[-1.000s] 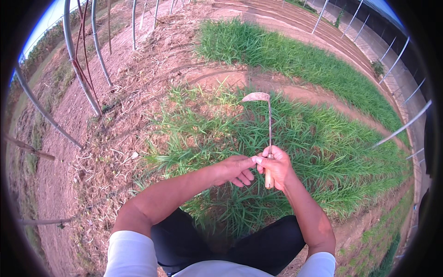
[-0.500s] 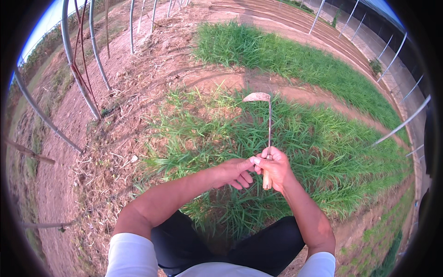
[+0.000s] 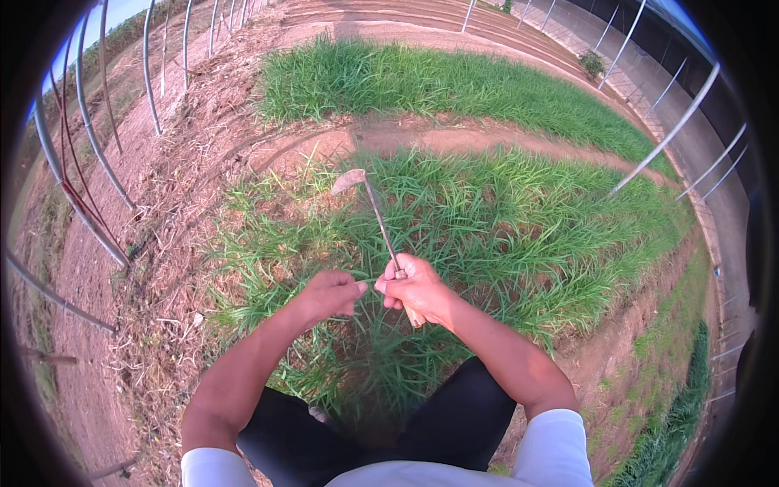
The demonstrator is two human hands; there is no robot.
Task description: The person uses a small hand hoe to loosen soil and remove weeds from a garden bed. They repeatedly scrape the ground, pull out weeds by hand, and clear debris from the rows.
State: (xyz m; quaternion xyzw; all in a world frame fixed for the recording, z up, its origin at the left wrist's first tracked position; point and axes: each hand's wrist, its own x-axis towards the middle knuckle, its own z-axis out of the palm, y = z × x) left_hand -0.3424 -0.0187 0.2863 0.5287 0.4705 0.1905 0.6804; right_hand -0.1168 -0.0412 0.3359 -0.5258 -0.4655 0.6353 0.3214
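In the head view, the person sits or squats over a bed of green, grassy plants, knees in dark trousers spread to either side. The right hand is closed around the pale wooden handle of a long-necked hand hoe. From there the thin shaft slants away up and to the left, and the curved, dull blade hangs over the plants, its tip turned left. The left hand is just beside the right one, a small gap between them, its fingers curled and thumb toward the other hand. A thin green strand seems to cross that gap, but it is too fine for me to tell whether the left fingers grip it. Beyond, a bare soil path parts this bed from a second green strip; dry straw litters the ground at left.
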